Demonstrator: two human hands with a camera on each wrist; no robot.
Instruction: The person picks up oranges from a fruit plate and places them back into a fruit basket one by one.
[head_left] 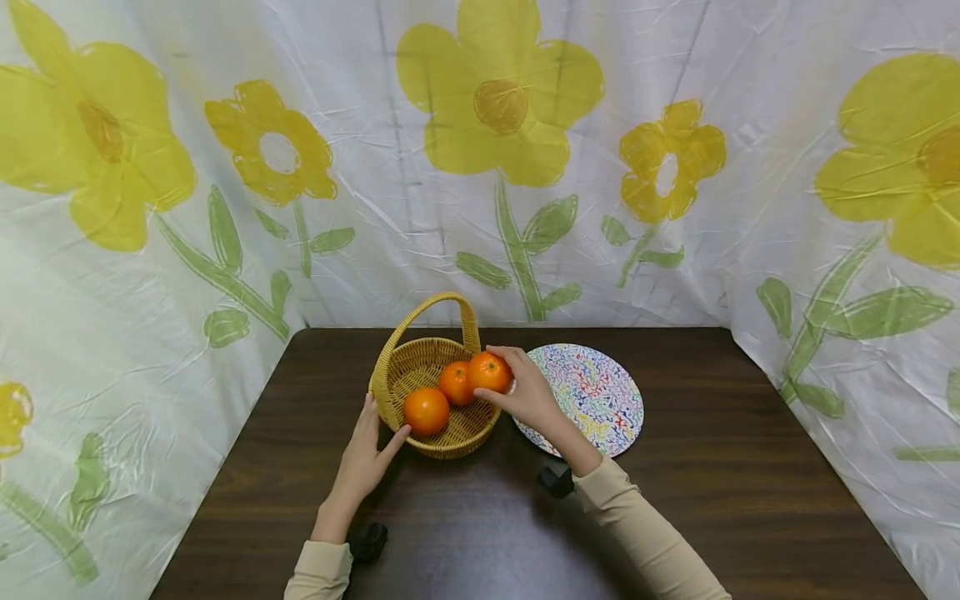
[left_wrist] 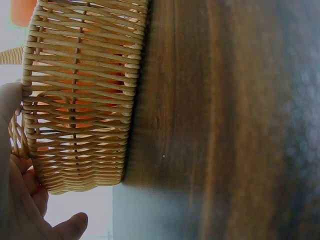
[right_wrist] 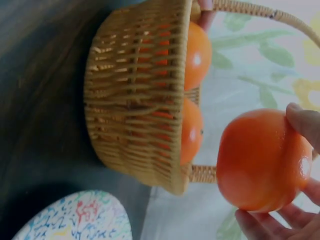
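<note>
The right hand [head_left: 527,392] curls its fingers round an orange [head_left: 489,372], gripping it just above the right rim of the wicker basket [head_left: 397,375]. In the right wrist view the fingertips [right_wrist: 303,122] wrap the fruit from the far side and from below, and the orange hangs clear of the basket's rim.

The left hand [head_left: 365,450] lies with fingers nearly straight against the basket's left and near wall, holding nothing; its thumb reaches toward the rim near the front orange. The left wrist view shows the palm [left_wrist: 20,200] pressed to the weave.

Two more oranges sit inside the basket: one at the front [head_left: 426,411], one further back [head_left: 456,382], just left of the held orange. The basket's arched handle [head_left: 438,307] rises behind them. A round plate with a many-coloured squiggle pattern [head_left: 600,392] lies flat on the dark wooden tabletop [head_left: 750,467], just right of the basket; the right wrist crosses over its near edge. A cloth with yellow flowers [head_left: 495,108] hangs behind the basket.

Only the left wrist view shows orange colour glowing through the gaps in the basket's side. Only the head view shows both hands together.
</note>
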